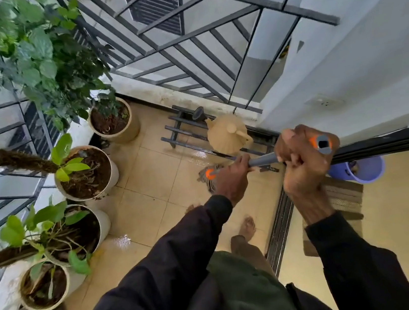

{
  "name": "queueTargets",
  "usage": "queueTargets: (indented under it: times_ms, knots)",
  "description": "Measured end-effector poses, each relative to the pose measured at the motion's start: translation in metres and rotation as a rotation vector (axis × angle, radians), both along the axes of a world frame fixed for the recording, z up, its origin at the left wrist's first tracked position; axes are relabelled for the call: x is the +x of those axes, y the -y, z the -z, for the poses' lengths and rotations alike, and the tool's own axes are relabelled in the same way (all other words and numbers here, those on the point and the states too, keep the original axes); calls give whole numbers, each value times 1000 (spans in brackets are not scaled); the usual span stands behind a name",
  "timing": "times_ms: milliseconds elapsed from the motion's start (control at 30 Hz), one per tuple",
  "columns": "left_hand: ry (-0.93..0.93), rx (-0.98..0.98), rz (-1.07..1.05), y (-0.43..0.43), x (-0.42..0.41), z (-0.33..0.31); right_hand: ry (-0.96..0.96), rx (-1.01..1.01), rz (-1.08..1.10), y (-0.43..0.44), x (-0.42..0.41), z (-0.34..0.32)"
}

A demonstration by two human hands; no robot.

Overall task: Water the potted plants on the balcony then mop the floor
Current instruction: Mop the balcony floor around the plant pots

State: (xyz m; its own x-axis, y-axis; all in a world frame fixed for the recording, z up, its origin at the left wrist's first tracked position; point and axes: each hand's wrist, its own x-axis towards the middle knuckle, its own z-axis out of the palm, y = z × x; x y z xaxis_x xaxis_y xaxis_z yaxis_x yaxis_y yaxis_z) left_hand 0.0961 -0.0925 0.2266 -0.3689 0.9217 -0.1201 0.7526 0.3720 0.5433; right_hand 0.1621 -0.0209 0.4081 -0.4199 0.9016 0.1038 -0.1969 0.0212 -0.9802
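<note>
Left hand: fingers curled round mop handle, lower section.
Right hand: gripped mop handle, top end.
Mop head: rested on wet floor, near watering can.

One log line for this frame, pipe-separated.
phase: mopping | left hand: grips mop shaft | right hand: grips handle top | mop head: on floor by watering can

No writing, brand, label or number can be read anywhere in this view. The mop handle, the watering can and the purple bucket show only plain colour.
</note>
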Motion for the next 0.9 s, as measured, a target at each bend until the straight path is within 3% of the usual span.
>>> queueTargets:
  times_ms: [133, 300, 533, 733, 900]
  knots:
    - [-6, 47, -68, 15, -32, 2, -10, -15, -44, 24, -20, 10]
    - [-10, -29, -115, 45, -62, 9, 20, 37, -228, 40, -38, 12]
    - [80, -42, 51, 81, -55, 16, 155, 141, -359, 49, -26, -10]
    - [113, 76, 177, 62, -26, 13, 230, 156, -267, 39, 3, -19]
    - [63, 52, 233, 38, -42, 13, 100, 104, -115, 37, 1, -9]
